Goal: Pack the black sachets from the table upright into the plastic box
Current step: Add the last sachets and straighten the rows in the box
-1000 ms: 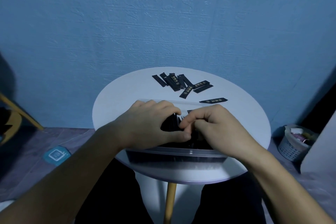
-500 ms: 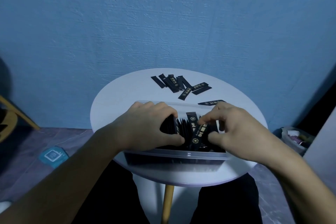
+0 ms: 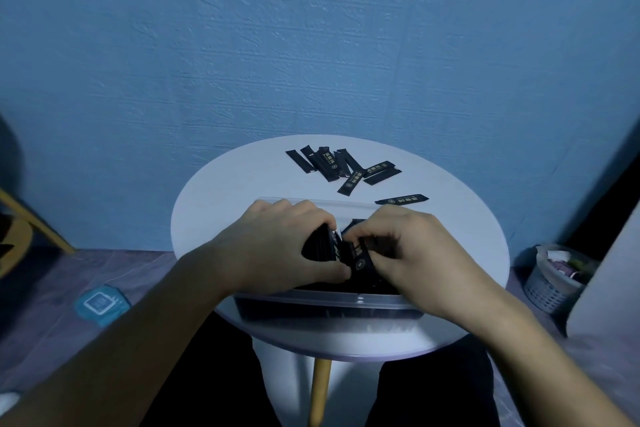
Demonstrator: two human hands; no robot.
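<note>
A clear plastic box (image 3: pixel 325 302) stands at the near edge of the round white table (image 3: pixel 221 204), packed with upright black sachets. My left hand (image 3: pixel 277 250) curls round a bundle of sachets (image 3: pixel 320 248) inside the box. My right hand (image 3: pixel 415 253) pinches a black sachet (image 3: pixel 360 262) with gold print beside that bundle, over the box's middle. Several loose black sachets (image 3: pixel 341 166) lie scattered at the table's far side, and a single sachet (image 3: pixel 401 200) lies just behind the box on the right.
A blue textured wall stands close behind the table. A white basket (image 3: pixel 554 281) with items sits on the floor at the right, a blue mat (image 3: pixel 100 303) lies on the floor at the left, and a yellow wooden chair leg (image 3: pixel 34 218) shows at the far left.
My right hand opened away to the right, then closed back toward the bundle, now pinching a sachet next to it. My left hand kept its hold on the bundle.
</note>
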